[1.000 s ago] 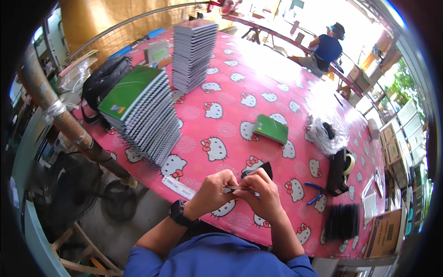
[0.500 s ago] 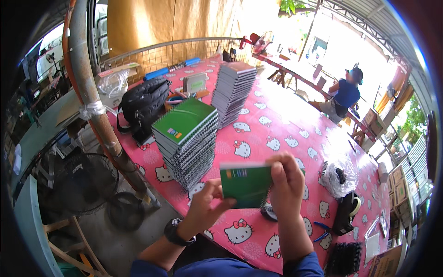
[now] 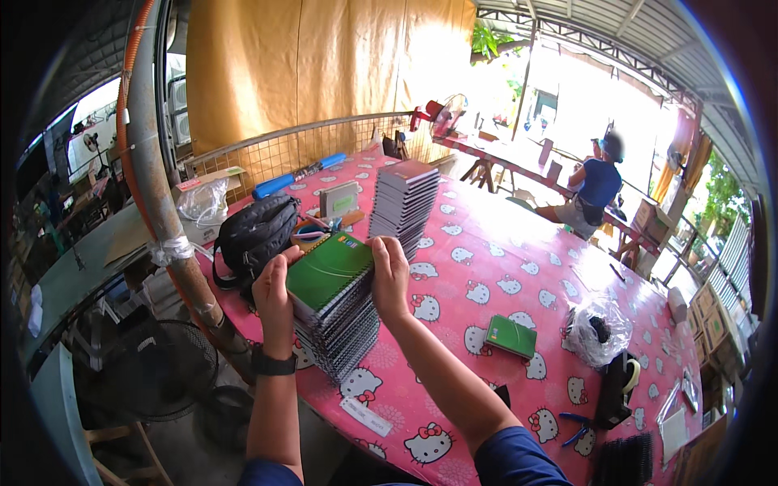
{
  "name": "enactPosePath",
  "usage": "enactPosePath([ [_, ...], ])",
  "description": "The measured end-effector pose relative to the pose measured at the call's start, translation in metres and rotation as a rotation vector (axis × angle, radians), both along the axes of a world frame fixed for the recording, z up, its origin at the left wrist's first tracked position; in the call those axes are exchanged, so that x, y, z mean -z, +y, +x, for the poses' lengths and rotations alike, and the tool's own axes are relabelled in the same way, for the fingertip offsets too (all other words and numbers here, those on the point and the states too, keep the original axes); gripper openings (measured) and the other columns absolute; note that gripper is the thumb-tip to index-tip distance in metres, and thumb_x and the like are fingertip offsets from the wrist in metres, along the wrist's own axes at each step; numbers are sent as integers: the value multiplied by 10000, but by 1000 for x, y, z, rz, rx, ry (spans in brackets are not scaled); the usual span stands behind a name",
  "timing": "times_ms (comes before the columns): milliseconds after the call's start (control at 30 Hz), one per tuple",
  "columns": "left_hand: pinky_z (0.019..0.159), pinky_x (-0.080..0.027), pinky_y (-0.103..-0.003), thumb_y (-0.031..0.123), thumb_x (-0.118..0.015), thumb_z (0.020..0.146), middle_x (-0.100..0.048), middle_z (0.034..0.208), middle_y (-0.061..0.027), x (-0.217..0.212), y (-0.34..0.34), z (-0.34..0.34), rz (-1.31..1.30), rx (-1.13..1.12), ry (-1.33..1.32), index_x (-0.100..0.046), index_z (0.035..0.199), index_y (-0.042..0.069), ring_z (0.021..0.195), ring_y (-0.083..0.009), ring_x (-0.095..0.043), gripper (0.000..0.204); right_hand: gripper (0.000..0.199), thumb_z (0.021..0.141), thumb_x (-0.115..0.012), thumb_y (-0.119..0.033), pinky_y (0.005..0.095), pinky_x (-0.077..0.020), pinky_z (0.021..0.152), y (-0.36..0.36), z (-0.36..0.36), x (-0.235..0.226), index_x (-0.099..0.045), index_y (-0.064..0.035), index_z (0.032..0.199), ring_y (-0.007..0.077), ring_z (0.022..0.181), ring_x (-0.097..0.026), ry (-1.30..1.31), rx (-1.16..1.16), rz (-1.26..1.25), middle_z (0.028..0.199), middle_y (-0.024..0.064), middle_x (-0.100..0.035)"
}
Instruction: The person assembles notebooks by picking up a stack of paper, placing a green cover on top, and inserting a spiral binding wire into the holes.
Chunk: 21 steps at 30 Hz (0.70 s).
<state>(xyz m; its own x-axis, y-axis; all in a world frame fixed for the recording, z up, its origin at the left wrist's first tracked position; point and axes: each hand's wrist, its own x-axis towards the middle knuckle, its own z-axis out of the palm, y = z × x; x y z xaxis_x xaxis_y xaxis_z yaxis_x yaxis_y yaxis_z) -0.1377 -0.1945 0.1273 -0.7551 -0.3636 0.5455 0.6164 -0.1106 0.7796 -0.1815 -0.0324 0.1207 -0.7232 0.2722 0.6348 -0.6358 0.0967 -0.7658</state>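
A tall stack of spiral notebooks (image 3: pixel 336 344) stands on the pink table, its black coils facing near and right. On top lies a notebook with a green cover (image 3: pixel 331 271), its small label at the far corner. My left hand (image 3: pixel 277 296) clasps the stack's upper left side, thumb up along the edge. Against the upper right side presses my right hand (image 3: pixel 391 275), its fingers at the coil edge. The palm sides of both hands are partly hidden. Another small green notebook (image 3: pixel 510 336) lies flat to the right.
Behind stands a second notebook stack (image 3: pixel 403 202), near a black bag (image 3: pixel 258 239). Right of me are a plastic bag (image 3: pixel 600 332), a tape dispenser (image 3: pixel 617 393), blue-handled pliers (image 3: pixel 577 429) and black coils (image 3: pixel 622 462). A metal post (image 3: pixel 166 211) rises at left. A person (image 3: pixel 596 186) sits far right.
Both hands have moved left and away from me, from a green notebook held in the air to the near stack's sides. The top cover's label now sits at the far corner, not the near one.
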Motion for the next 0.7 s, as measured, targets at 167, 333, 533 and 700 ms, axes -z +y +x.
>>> enactPosePath([
  [167, 753, -447, -242, 299, -415, 975, -661, 855, -79, -7, 8, -1, -8, 7, -128, -664, 942, -53, 806, -129, -592, 433, 253, 965, -452, -227, 323, -425, 719, 6, 4, -2, -530, 13, 944, 233, 764, -525, 38, 115, 25, 853, 134, -534],
  [333, 1016, -323, -357, 314, -358, 967, -486, 1316, -140, 17, -28, -2, -494, -358, 237, -478, 1259, -44, 1193, -249, -472, 478, 352, 940, -535, -288, 312, -469, 738, 49, 26, 8, -498, 9, 1124, 180, 860, -577, -26, -128, -17, 930, 138, -581],
  [533, 882, -370, -380, 351, -420, 926, -528, 1017, -120, 18, -64, 97, 10, -56, 571, -483, 1081, 19, 907, -237, -498, 372, 308, 764, -714, -240, 372, -493, 752, 309, 85, 121, -623, 11, 919, 297, 835, -613, -382, 1037, 516, 907, 174, -631],
  [700, 638, -406, -346, 365, -636, 830, -449, 813, -40, -5, 48, 123, -59, 610, 492, -485, 736, 126, 715, -173, -425, 298, 311, 718, -776, -244, 368, -485, 646, 366, 116, 168, -631, 9, 827, 244, 691, -635, -907, 846, 379, 744, 131, -658],
])
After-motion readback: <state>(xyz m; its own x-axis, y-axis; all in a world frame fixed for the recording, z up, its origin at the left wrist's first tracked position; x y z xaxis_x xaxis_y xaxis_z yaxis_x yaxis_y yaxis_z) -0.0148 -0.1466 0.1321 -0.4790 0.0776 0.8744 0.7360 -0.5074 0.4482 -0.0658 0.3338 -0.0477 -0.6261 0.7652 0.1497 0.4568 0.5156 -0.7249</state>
